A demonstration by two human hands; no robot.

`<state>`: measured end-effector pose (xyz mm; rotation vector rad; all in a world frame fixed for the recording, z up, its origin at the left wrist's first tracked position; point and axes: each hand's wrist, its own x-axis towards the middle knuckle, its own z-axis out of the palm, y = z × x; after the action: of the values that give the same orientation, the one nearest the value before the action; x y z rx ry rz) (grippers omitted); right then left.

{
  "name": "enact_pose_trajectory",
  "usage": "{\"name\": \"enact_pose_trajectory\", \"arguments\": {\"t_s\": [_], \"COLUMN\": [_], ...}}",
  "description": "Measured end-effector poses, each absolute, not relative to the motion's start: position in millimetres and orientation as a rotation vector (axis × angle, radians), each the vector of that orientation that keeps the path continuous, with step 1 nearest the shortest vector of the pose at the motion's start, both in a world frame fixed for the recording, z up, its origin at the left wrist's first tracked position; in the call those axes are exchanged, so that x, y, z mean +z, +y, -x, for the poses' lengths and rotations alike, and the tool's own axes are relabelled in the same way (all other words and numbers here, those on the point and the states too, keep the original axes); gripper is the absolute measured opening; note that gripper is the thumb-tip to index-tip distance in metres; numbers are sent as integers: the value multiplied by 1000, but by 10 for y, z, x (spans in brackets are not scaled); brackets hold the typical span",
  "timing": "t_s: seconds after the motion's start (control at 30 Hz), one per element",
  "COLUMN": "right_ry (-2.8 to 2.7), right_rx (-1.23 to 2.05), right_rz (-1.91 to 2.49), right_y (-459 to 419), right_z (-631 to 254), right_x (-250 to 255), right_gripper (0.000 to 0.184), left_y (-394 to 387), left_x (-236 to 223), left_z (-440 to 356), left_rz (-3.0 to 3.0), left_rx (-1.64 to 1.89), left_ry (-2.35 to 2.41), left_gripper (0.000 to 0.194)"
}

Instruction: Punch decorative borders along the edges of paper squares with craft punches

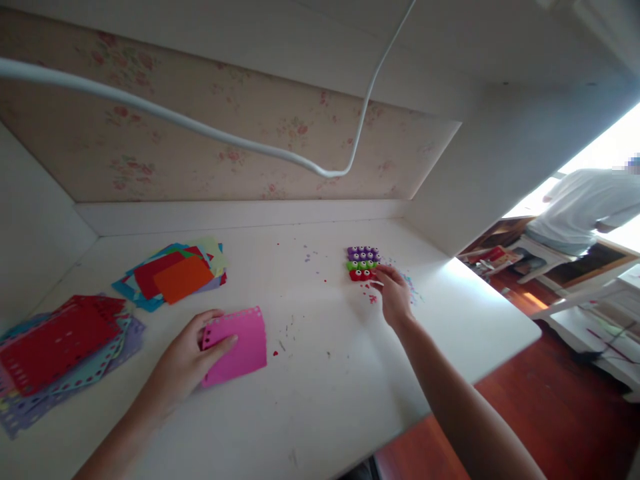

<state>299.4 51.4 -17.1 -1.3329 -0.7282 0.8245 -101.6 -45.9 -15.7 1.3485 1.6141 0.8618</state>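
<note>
A pink sheet (240, 347) with small holes punched along its top and left edges is held between the thumb and fingers of my left hand (193, 350), low over the table. Farther right, the closed fingertips of my right hand (395, 293) are at the right end of a red row in a block of small figures with round white eyes (363, 257). These figures stand in purple, green and red rows. What the right fingertips pinch, if anything, is too small to make out. Tiny red cut-out bits (373, 299) lie just below the block.
On the left lie a pile of hole-punched coloured sheets (65, 340) and a stack of plain ones (184, 277). Blue scraps (413, 290) dot the white table (320, 407). A white cable (280, 153) hangs overhead. A person (575, 200) sits far right.
</note>
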Motion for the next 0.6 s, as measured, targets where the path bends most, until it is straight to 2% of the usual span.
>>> {"name": "enact_pose_trajectory", "arguments": {"t_s": [0.13,0.27,0.43,0.6], "right_ry": [-678,-736,-850,-980], "right_rx": [662,620,566,554], "right_rz": [1419,1531,1630,1685], "right_y": [839,1138,1429,1589], "right_z": [-3457,-3699,-3736,-3686], "right_x": [-215,-305,-410,-461], "right_gripper": [26,34,37,39], "left_y": [-327,-211,94,628], "left_x": [-324,-179,1,-104], "left_z": [892,510,-434,-1338], "left_rz": [-1885,-2354,-2430,-2506], "left_rx": [801,876,717,513], "left_ry": [1840,1894,1554,1451], "left_gripper": [44,37,56,83]}}
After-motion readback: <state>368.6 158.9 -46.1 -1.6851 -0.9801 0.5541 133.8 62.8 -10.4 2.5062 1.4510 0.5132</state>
